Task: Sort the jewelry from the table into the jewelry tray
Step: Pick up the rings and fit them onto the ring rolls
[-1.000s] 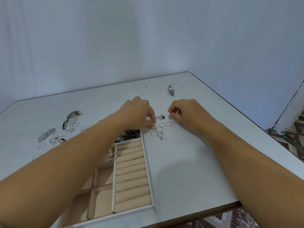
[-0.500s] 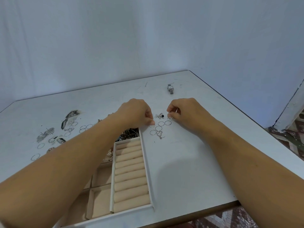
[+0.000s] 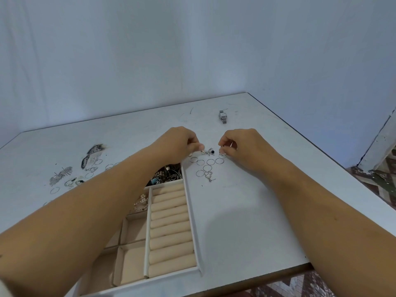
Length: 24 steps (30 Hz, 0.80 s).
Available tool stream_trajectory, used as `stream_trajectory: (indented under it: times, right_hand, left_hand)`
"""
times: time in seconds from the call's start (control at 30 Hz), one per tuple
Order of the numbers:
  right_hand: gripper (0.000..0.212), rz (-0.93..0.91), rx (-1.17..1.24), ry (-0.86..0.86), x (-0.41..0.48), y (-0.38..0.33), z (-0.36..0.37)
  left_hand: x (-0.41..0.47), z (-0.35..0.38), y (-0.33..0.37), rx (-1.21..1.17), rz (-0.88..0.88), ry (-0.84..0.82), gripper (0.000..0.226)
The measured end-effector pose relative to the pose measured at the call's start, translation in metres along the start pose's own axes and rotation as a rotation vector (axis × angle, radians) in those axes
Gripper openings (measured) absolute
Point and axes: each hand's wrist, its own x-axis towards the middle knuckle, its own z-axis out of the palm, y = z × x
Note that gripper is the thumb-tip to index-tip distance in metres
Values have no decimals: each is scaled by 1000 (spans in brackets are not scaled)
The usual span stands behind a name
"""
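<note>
Your right hand [image 3: 246, 146] pinches a small ring [image 3: 224, 147] above the loose rings [image 3: 206, 166]. Whether your curled left hand [image 3: 177, 144] holds anything, I cannot tell. You're likely mid-pickup. Next, carry it left over the jewelry tray [image 3: 194, 211] rim, where the table [image 3: 246, 211] lies open.

1 view: head-worn wide-angle camera above near edge of table [image 3: 246, 211], faces forward and down across table toward wall [image 3: 192, 50] behind table; close to tabletop.
</note>
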Motion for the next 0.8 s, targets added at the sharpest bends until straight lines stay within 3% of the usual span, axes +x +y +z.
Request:
stream_trajectory:
  times: [0.13, 0.4, 0.57, 0.8]
  right_hand:
    - [7, 2, 6, 2, 0, 1, -1]
    - [7, -1, 19, 5, 0, 3, 0]
    - [7, -1, 30, 2, 0, 5, 0]
    - [8, -28, -30, -1, 1, 4, 1]
  left_hand:
    - [1, -2, -3, -145, -51, -14, 9]
    - [1, 2, -6, -272, -71, 2, 20]
    - [-1, 3, -7, -42, -3, 57, 23]
    - [3, -10, -3, 217, 32, -131, 23]
